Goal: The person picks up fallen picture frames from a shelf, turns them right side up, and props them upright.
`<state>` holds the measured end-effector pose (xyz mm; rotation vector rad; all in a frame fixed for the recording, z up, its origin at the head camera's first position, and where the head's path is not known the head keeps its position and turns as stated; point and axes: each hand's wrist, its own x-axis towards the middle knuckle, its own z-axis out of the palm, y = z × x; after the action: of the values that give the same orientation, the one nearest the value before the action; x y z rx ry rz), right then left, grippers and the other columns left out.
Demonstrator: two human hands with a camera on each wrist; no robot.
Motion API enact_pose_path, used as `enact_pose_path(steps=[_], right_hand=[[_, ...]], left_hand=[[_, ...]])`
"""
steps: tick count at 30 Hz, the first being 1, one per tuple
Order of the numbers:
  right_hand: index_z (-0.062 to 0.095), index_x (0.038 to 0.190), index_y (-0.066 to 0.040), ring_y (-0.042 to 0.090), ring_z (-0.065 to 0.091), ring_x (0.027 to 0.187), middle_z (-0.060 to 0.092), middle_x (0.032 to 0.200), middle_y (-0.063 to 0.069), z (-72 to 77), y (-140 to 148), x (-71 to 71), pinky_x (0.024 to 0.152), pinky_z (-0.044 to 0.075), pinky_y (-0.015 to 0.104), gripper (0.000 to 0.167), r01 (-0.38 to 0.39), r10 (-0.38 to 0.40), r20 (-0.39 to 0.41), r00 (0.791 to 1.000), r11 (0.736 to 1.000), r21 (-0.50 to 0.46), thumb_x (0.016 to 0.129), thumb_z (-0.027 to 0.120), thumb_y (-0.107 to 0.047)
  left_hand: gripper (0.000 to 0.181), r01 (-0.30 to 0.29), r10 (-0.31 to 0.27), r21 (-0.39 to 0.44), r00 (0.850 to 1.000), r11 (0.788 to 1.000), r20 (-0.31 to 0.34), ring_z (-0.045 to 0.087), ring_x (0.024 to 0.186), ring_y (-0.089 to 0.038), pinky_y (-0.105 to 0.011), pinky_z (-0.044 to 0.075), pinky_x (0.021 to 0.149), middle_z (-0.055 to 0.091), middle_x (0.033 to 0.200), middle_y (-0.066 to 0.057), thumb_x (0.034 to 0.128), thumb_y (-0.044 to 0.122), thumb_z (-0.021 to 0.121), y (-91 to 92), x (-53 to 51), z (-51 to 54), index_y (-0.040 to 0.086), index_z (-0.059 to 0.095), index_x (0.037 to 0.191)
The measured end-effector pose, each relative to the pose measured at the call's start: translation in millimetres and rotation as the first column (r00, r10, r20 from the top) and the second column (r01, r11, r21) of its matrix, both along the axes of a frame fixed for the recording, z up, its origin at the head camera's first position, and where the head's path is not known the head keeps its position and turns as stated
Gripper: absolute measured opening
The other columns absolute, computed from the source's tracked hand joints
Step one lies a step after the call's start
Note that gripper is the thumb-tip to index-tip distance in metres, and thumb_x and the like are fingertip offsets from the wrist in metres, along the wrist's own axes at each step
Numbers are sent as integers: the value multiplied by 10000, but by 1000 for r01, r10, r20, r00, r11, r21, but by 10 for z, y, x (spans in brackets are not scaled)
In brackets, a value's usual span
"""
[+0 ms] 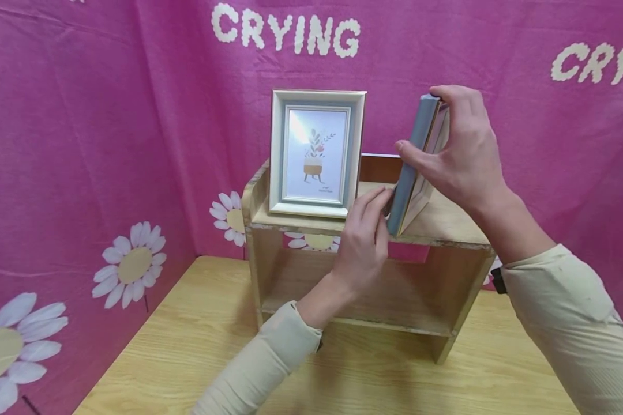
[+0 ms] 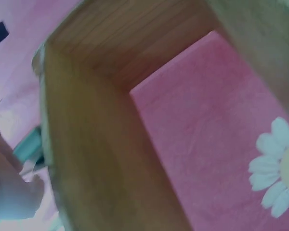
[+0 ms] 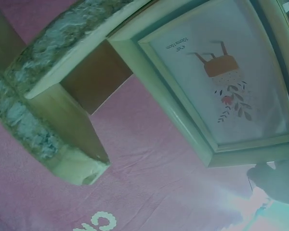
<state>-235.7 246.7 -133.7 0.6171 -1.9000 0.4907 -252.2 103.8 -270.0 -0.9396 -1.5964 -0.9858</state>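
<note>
Over the right half of a small wooden shelf point(image 1: 446, 222), my right hand point(image 1: 464, 150) grips a picture frame point(image 1: 406, 193) by its top and near side. That frame stands tilted, its blue-grey side edge towards me. In the right wrist view its front shows a potted-plant print point(image 3: 226, 79). Low on the frame's back, my left hand point(image 1: 363, 236) holds the bottom part, where a dark piece shows by its fingertips; its thumb is hidden in the head view. A second frame point(image 1: 280, 155), cream and blue-grey with a similar print, stands upright on the shelf's left.
Below the top board the shelf has an open compartment point(image 1: 353, 288) with side walls. It stands on a light wooden table point(image 1: 228, 323). Behind and to the left hangs a magenta cloth point(image 1: 93, 144) with white daisies and lettering.
</note>
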Motion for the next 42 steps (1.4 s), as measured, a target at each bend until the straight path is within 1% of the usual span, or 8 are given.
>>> enact_pose_path(steps=[3, 6, 8, 12, 17, 20, 30, 42], right_hand=[[498, 1360, -14, 332, 489, 1160, 505, 1292, 243, 5, 8, 3, 1002, 444, 441, 707, 5, -5, 4, 1000, 1000, -2, 753, 818, -182], [519, 1352, -21, 327, 493, 1173, 508, 1298, 235, 10, 17, 7, 1010, 448, 444, 689, 8, -8, 16, 1000, 1000, -6, 751, 816, -179], [530, 1344, -16, 324, 498, 1180, 513, 1297, 234, 22, 24, 8, 1007, 454, 445, 676, 4, -4, 25, 1000, 1000, -1, 750, 815, -165], [541, 1343, -13, 298, 522, 1042, 522, 1309, 223, 68, 38, 6, 869, 465, 382, 645, -6, 4, 58, 998, 1000, 28, 763, 801, -124], [541, 1365, -40, 300, 537, 1101, 526, 1347, 193, 133, 46, 2, 964, 473, 400, 642, -37, 29, 140, 990, 998, 54, 779, 791, -122], [547, 1348, -34, 326, 515, 1228, 540, 1340, 193, 169, 57, -6, 1073, 435, 475, 627, -57, 44, 156, 987, 995, 83, 771, 782, -109], [554, 1372, -56, 322, 533, 1215, 564, 1356, 167, 241, 119, -12, 1085, 437, 458, 684, -119, 84, 192, 978, 977, 179, 728, 780, -4], [591, 1329, -30, 224, 559, 1136, 607, 1296, 151, 241, 279, 46, 1061, 456, 245, 624, -142, 102, 223, 969, 975, 171, 732, 746, 63]], left_hand=[[403, 44, -33, -78, 989, 996, 144, 563, 1227, -315, -239, 407, 1103, 573, 1315, -233, 938, -79, 534, -34, -18, 137, -87, 531, 1341], [385, 89, -42, -156, 957, 984, 287, 601, 1184, -283, -213, 458, 1042, 611, 1297, -213, 972, -36, 525, -41, -50, 256, -77, 529, 1355], [353, 100, -33, -187, 943, 977, 331, 636, 1118, -255, -195, 497, 979, 652, 1248, -187, 984, -26, 516, -35, -69, 303, -68, 556, 1332], [303, 66, 8, -237, 955, 969, 297, 668, 1056, -239, -220, 520, 957, 702, 1147, -163, 975, -33, 528, -29, -77, 328, -64, 605, 1267], [259, 34, 31, -262, 971, 964, 238, 691, 977, -243, -257, 558, 892, 726, 1051, -151, 962, -33, 553, -39, -74, 311, -48, 633, 1209], [254, 28, 38, -256, 968, 966, 249, 689, 930, -232, -254, 565, 856, 729, 997, -145, 963, -25, 564, -63, -75, 306, -41, 635, 1206], [300, -15, 92, -278, 960, 960, 264, 695, 991, -242, -240, 567, 881, 722, 1071, -171, 933, -69, 558, -118, -69, 300, -55, 634, 1223], [371, -16, 114, -327, 952, 945, 283, 657, 1145, -273, -198, 505, 969, 679, 1213, -193, 918, -78, 576, -64, -32, 290, -72, 588, 1289]])
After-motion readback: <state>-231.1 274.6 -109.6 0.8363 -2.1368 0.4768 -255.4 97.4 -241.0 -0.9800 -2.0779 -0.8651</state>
